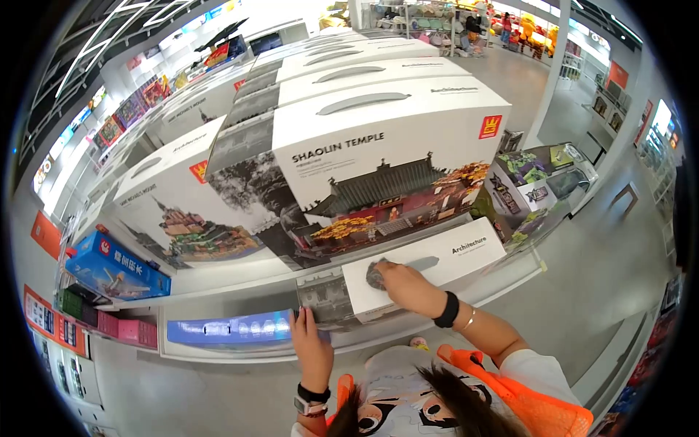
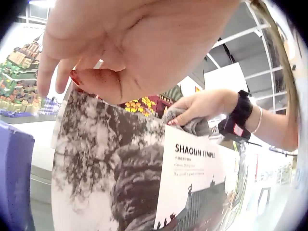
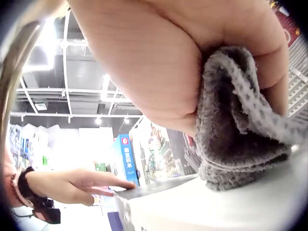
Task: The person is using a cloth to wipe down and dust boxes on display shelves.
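My right hand (image 1: 409, 288) grips a folded grey cloth (image 3: 214, 134) and presses it on the white top of a Shaolin Temple box (image 1: 470, 255), near its left end. In the right wrist view the cloth is bunched under the curled fingers. My left hand (image 1: 313, 353) rests at the left end of that same box, fingers stretched out along the edge of its dark, tree-printed side (image 2: 96, 163). Beside those fingers lies a blue-purple box (image 1: 233, 329), on the same low shelf.
Behind stands a row of large Shaolin Temple boxes (image 1: 393, 167) with grey handles. Castle-picture boxes (image 1: 189, 226) are to the left, with a blue box (image 1: 120, 269) at the shelf's end. A display box (image 1: 539, 193) stands at the right. A white shelf edge (image 1: 510, 285) runs along the front.
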The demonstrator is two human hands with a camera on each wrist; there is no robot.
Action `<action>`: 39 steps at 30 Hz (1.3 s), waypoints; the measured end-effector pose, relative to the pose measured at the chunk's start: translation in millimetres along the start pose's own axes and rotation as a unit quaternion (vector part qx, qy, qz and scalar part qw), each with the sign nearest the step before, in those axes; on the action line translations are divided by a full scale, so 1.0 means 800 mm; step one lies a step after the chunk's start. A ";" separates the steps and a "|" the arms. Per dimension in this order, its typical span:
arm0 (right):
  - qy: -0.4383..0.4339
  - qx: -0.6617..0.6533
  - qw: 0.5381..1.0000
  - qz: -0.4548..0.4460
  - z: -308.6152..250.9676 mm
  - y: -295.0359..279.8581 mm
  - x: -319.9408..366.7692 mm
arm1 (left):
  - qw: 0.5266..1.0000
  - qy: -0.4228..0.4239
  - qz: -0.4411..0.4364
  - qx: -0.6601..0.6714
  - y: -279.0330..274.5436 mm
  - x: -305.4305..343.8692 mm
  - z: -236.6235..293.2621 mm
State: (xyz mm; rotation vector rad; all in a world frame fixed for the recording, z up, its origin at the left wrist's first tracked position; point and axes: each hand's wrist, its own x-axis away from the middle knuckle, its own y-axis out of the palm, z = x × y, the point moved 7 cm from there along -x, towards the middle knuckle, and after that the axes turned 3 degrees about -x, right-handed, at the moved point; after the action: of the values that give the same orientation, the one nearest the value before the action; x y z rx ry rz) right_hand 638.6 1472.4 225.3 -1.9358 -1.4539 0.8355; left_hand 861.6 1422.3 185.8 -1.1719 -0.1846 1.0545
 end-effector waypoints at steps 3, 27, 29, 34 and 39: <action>-0.087 -0.133 0.978 0.131 -0.057 -0.104 0.012 | 0.998 0.027 0.030 0.043 -0.065 -0.032 0.012; -0.238 0.121 0.865 0.424 -0.128 -0.238 -0.090 | 0.904 0.197 0.346 -0.156 -0.174 -0.278 0.098; -0.202 0.128 0.874 0.423 -0.106 -0.270 -0.069 | 0.904 0.199 0.349 -0.144 -0.174 -0.278 0.098; -0.076 0.114 0.886 0.443 -0.034 -0.371 -0.018 | 0.915 0.193 0.340 -0.100 -0.170 -0.278 0.092; -0.017 0.136 0.878 0.459 -0.022 -0.374 -0.028 | 0.924 0.195 0.322 -0.063 -0.168 -0.281 0.092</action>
State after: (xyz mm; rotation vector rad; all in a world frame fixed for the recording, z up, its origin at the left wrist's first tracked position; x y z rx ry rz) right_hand 465.1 1522.6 465.5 -2.3554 -0.3008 1.3788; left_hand 773.2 1302.3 413.2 -1.5865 0.4864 1.3562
